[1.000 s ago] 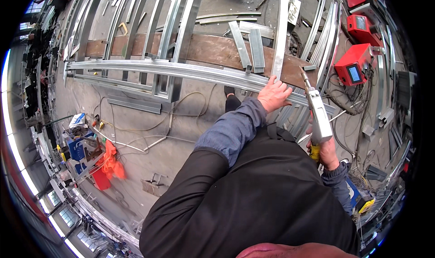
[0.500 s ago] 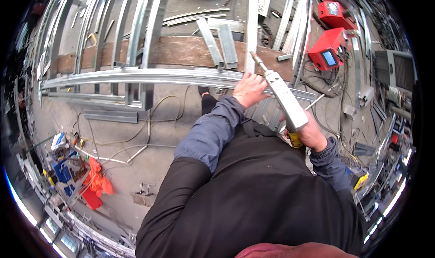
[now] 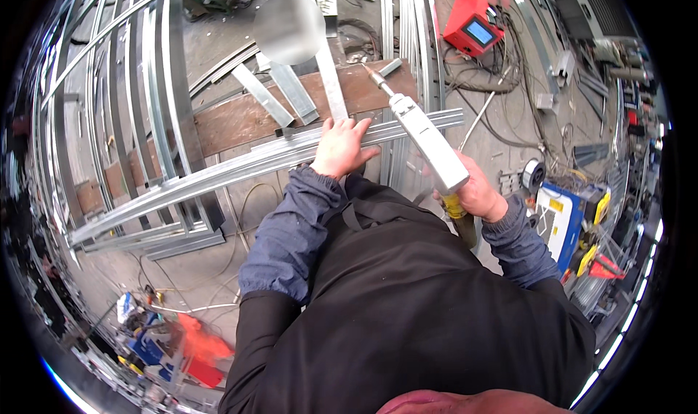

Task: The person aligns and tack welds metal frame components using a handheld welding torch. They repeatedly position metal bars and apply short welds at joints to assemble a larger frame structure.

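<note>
Looking down from the head view, the left hand sits splayed across the long metal rails, fingers resting over them right where the pale flat bar comes in from the far side. My guess is it's there to keep the bar and rails from shifting, though I can't tell how hard it's pressing. The right hand is wrapped round the yellow handle of a white gun, which sits just right of the left hand. Its brass nozzle points up past the rails, tip apart from the flat bar; probably held like that so it's handy without bumping the left hand.

Beyond both hands there's a brown plank, likely there to prop the metal up. Two short channels lie across it, just past the left hand.

Container-wise, not much to go on tbh. Past the right hand is a red cased unit, closed up, so no clue what's inside. Right of that hand, a blue and white box stands near a wire spool, contents hidden too. Way down-left of the left hand, an orange cloth lies against some blue gear, too jumbled to make out.
</note>
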Motion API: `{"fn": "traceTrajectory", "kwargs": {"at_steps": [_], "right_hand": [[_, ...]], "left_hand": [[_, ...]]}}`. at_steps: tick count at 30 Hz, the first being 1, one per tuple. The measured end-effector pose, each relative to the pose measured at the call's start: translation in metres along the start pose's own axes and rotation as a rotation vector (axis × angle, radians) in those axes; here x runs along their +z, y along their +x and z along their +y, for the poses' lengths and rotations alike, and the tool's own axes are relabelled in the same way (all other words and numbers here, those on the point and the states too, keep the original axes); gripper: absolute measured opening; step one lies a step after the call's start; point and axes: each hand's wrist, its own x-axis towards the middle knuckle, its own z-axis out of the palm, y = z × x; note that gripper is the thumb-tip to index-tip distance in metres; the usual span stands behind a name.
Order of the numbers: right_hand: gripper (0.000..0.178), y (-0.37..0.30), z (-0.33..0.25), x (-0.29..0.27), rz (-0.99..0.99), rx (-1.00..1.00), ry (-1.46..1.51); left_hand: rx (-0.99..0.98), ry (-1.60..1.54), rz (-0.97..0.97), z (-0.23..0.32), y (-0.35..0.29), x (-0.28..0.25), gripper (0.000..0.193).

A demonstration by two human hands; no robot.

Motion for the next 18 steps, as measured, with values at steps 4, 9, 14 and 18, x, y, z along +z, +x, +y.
{"fn": "traceTrajectory", "kwargs": {"at_steps": [4,9,14,18], "right_hand": [[0.053,-0.013,0.024,-0.021,0.081,-0.077,0.056],[0.084,-0.035,0.060,-0.046,0.196,-0.079,0.101],[0.061,-0.063,0.083,-0.058,0.329,-0.151,0.140],[0.064,-0.086,0.109,-0.067,0.441,-0.106,0.099]], "left_hand": [[0.066,0.185,-0.039,0.007,0.003,-0.002,0.069],[0.034,0.240,-0.093,0.004,0.018,0.015,0.043],[0.054,0.244,-0.156,0.006,0.024,0.010,0.042],[0.001,0.241,-0.229,0.008,0.029,0.008,0.046]]}}
